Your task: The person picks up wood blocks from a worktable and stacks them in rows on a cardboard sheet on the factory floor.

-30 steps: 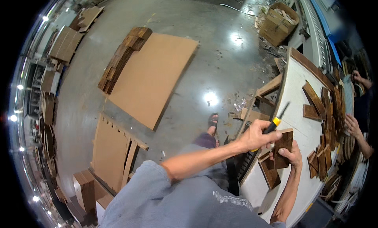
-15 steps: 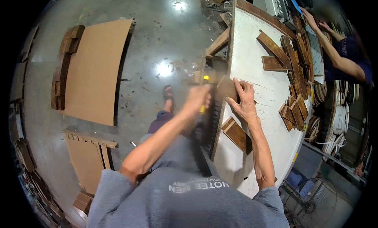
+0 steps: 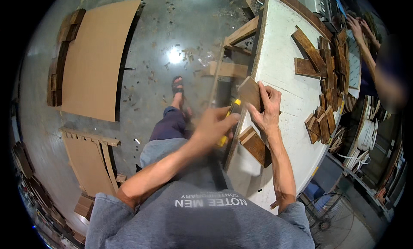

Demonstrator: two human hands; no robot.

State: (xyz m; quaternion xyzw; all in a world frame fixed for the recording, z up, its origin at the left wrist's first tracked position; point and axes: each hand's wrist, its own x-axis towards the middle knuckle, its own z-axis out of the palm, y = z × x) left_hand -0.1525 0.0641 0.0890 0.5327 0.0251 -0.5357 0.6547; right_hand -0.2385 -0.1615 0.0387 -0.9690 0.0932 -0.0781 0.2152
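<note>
My left hand (image 3: 212, 127), slightly blurred, is closed around a slim yellow-and-black utility knife (image 3: 235, 107) just off the table's left edge; no blade can be made out. Beside it, my right hand (image 3: 269, 108) grips a flat brown wood piece (image 3: 249, 92) with an angled end. Thumb and fingers press on that piece, which juts a little over the edge of the white table (image 3: 279, 68). Nearer to me, a dark brown wood block (image 3: 257, 149) lies by the same edge, below my right hand.
Dark wood strips (image 3: 307, 55) and a small pile of short pieces (image 3: 319, 125) lie along the table's right side. A wooden frame (image 3: 244, 34) stands against its left. Brown boards (image 3: 97, 59) rest on the floor. Another person's arm (image 3: 365, 55) reaches in far right; a fan (image 3: 325, 223) stands lower right.
My left hand has come down and toward the right with the knife, which now tilts. My right hand keeps its grip on the wood piece. The whole view has shifted slightly.
</note>
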